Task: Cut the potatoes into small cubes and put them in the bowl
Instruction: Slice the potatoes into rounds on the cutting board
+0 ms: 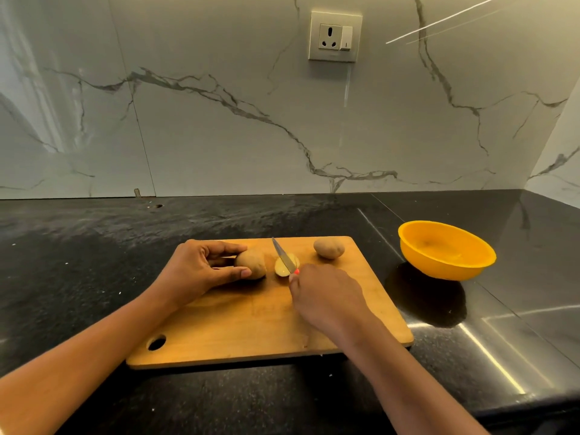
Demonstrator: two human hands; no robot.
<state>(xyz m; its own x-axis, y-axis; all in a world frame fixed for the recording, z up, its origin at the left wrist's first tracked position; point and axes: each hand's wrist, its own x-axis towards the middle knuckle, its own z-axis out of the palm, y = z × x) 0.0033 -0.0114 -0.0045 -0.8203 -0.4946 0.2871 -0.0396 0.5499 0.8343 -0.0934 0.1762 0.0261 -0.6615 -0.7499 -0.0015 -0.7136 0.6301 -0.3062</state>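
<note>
A wooden cutting board (251,321) lies on the black counter. My left hand (197,271) pinches a brown potato piece (252,263) between thumb and fingers. Just right of it lies a cut potato piece (284,267), pale yellow face showing. My right hand (326,296) grips a knife (282,254) with a red handle; its blade rests across the cut piece and points away from me. A whole potato (329,248) sits at the board's far right corner. An orange bowl (445,249) stands on the counter to the right, nothing visible in it.
The black stone counter (94,262) stretches left of the board and ends at a marble wall with a power socket (335,36). A side wall closes the far right corner. The counter's front edge runs just below the board.
</note>
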